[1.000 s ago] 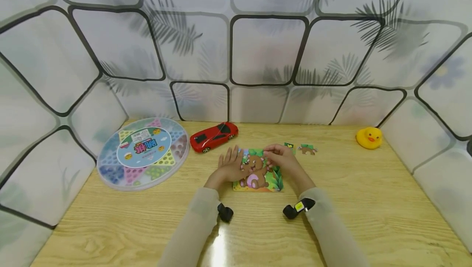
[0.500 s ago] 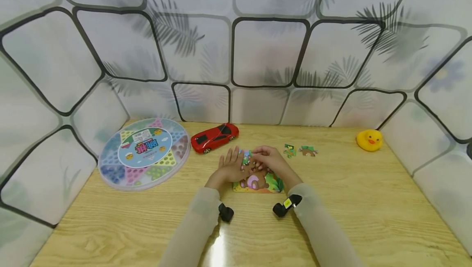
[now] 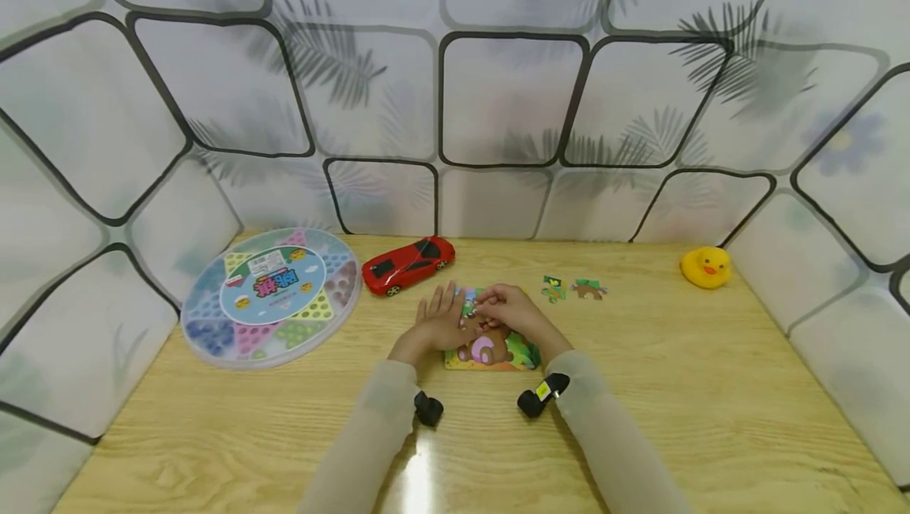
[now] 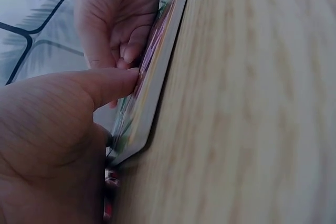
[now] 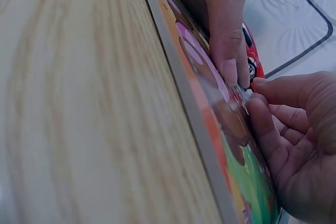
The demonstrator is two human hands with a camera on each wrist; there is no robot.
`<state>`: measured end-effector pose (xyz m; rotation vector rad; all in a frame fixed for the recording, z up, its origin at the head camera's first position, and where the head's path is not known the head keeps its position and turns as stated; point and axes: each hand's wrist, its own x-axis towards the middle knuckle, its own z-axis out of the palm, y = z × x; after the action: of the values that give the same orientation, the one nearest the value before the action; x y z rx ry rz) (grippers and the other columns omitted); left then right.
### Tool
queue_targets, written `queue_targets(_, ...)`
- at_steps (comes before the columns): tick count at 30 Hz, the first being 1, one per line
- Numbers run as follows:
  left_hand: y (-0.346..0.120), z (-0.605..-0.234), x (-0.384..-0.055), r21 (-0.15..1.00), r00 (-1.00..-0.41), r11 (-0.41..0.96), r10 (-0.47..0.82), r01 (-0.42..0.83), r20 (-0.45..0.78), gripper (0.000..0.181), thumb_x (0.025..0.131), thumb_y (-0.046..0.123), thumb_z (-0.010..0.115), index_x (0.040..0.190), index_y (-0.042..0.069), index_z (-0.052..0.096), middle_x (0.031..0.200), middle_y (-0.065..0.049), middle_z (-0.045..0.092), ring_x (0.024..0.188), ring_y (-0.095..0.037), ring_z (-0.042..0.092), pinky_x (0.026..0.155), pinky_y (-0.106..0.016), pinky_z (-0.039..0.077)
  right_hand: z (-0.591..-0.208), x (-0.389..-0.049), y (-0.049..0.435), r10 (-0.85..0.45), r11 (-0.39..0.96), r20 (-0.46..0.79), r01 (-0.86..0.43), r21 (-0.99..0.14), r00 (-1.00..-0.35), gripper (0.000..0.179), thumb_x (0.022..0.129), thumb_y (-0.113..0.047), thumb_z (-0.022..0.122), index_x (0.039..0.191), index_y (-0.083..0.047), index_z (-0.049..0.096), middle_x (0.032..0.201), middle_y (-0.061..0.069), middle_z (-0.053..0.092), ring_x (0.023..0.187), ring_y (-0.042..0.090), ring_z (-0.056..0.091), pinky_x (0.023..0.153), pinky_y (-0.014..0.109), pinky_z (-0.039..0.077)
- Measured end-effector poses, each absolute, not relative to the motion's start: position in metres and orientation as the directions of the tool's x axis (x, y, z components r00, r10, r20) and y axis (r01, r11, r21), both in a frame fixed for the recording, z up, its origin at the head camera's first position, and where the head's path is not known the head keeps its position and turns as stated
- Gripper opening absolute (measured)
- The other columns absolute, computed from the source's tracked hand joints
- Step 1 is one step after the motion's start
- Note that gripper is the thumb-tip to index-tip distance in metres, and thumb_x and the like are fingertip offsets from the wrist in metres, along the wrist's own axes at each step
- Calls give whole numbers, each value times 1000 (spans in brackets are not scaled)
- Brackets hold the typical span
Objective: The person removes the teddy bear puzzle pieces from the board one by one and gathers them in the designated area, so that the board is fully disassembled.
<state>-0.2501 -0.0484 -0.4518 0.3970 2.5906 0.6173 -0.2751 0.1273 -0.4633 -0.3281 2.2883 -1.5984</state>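
Observation:
A bear jigsaw puzzle [image 3: 490,350] lies flat on the wooden table, partly covered by both hands. My left hand [image 3: 438,328] rests over its left side with the fingers spread and straight, the thumb [image 4: 118,81] reaching onto the picture. Over the upper middle of the puzzle is my right hand [image 3: 515,313], its fingers bent. In the right wrist view its thumb and forefinger [image 5: 262,119] come close together at the puzzle's surface, beside the left thumb; whether a piece is between them is hidden. Two loose puzzle pieces, one green [image 3: 553,288] and one brown [image 3: 589,289], lie beyond to the right.
A red toy car [image 3: 408,265] stands just behind the left hand. Farther left lies a round Chinese checkers board [image 3: 341,293]. A yellow rubber duck [image 3: 706,267] sits at the far right, near the patterned cloth wall [image 3: 512,103] around the table.
My right hand has moved left over the puzzle from its upper right side, uncovering the green loose piece. The left hand stays in the same place on the puzzle.

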Motion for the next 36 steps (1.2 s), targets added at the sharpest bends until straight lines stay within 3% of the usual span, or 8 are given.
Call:
queue_targets(14,-68,-445,-251,508,-833,812,474,288,-286,80,94,40,53,152,4,10,158,-13,-5,144,-30,-7,114,-50,-1,-460,-274,124,-331,356,-161,35,-934,-930,27,89,-8,64,112,6,61,83,6,61,62,9,60,58,24,52)
queue_targets(24,-75,-441,-245,480,-844,838,439,260,-309,91,89,48,59,152,4,10,158,-14,1,144,-33,-4,112,-55,-1,-461,-271,124,-330,357,-174,48,-933,-928,33,90,-10,64,118,7,59,86,8,63,62,9,61,59,23,52)
queue_targets(36,-82,-445,-247,462,-810,826,493,322,-317,111,79,58,66,152,3,2,157,-14,-7,143,-32,-11,112,-54,-2,-459,-271,118,-283,371,-179,64,-926,-942,37,89,-9,64,121,7,59,86,9,65,60,8,62,57,24,53)
